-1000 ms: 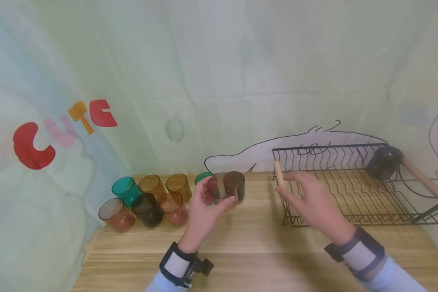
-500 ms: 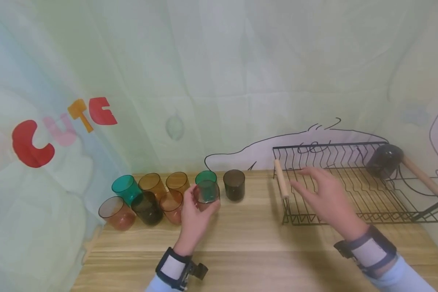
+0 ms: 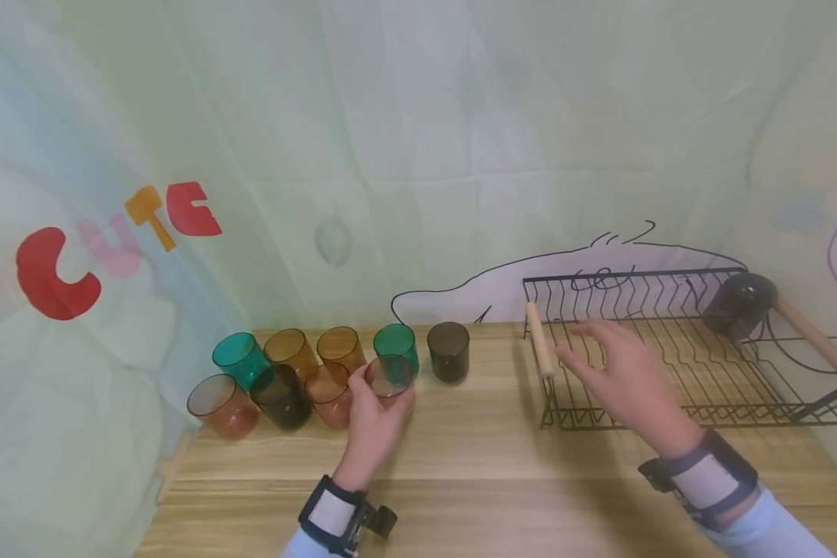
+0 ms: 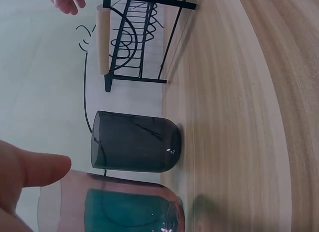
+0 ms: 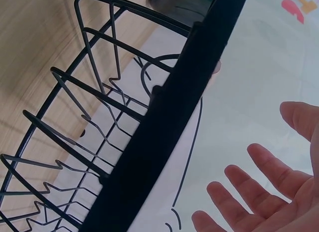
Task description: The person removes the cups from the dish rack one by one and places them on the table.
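Note:
My left hand (image 3: 371, 426) grips a pink-tinted glass (image 3: 390, 380) by its sides, in front of a green glass (image 3: 396, 341). In the left wrist view the thumb lies near the rim of the pink glass (image 4: 70, 204), and its base looks level with the tabletop. A dark grey glass (image 3: 449, 353) stands upright just to its right. Another pink glass (image 3: 329, 397) stands to the left of the hand. My right hand (image 3: 624, 384) holds nothing; its fingers are spread above the left part of a black wire dish rack (image 3: 663, 372).
Left of the hand stand a teal glass (image 3: 240, 360), two amber glasses (image 3: 289, 353), a dark glass (image 3: 280, 399) and a pink glass (image 3: 223, 407). A dark glass (image 3: 739, 306) sits tilted at the rack's right end, by a wooden handle (image 3: 812, 333). Another wooden handle (image 3: 539, 341) edges the rack's left.
My left hand has carried the pink glass left and down, from in front of the dark grey glass to in front of the green one. My right hand has moved right, off the rack's left handle.

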The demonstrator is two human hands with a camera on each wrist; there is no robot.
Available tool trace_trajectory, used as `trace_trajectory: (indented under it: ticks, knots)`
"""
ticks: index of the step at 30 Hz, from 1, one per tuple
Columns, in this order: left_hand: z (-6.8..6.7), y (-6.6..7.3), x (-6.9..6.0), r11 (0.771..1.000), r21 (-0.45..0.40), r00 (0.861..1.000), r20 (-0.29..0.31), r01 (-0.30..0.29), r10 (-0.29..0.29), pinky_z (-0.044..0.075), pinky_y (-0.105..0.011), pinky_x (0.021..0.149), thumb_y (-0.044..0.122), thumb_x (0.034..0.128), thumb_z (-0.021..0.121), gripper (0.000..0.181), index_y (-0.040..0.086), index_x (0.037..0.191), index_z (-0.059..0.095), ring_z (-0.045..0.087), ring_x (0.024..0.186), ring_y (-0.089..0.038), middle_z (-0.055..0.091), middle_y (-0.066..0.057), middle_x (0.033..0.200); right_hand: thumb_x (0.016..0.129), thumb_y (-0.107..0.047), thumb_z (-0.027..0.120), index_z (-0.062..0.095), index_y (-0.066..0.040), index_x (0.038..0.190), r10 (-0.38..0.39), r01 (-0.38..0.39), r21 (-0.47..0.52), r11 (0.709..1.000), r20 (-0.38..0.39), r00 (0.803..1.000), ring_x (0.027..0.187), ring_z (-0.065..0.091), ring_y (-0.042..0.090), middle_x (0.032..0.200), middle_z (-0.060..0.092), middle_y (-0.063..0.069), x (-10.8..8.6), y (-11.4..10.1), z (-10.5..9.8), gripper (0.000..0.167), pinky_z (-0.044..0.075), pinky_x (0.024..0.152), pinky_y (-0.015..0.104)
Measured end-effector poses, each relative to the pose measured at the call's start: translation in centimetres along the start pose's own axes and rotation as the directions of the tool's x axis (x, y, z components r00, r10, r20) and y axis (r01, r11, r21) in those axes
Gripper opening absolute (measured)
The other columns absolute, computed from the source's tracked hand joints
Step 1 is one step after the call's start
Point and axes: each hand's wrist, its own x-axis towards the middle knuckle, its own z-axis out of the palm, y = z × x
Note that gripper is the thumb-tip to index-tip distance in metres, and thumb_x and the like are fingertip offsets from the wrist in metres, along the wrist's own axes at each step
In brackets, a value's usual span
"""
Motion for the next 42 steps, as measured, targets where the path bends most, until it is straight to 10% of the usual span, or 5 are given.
trace_trajectory:
  ticks: [27, 42]
  knots:
    - [0.4, -1.5, 0.1, 0.998, 0.058, 1.000, 0.003, 0.024, -0.024, 0.027, -0.050, 0.112, 0.024, 0.0826, 0.071, 0.080, 0.003, 0.138, 0.017, 0.033, 0.134, -0.030, 0.031, -0.022, 0.142, 0.088, -0.055, 0.053, 0.055, -0.009, 0.123, 0.008, -0.011, 0.046, 0.999, 0.049, 0.999, 0.119, 0.050, 0.031, 0.130, 0.055, 0.012, -0.3, -0.1, 0.1, 0.059, 0.043, 0.097, 0.054]
    - [-0.4, 1.6, -0.7, 0.995, 0.094, 0.999, -0.029, -0.038, 0.041, 0.022, -0.048, 0.115, 0.033, 0.0819, 0.070, 0.095, 0.003, 0.147, 0.008, 0.021, 0.141, -0.029, 0.019, -0.020, 0.152, 0.088, -0.054, 0.054, 0.056, -0.010, 0.123, -0.029, 0.027, 0.043, 0.999, 0.040, 0.999, 0.124, 0.047, 0.030, 0.133, 0.054, 0.011, -0.2, -0.3, -0.1, 0.056, 0.039, 0.102, 0.053]
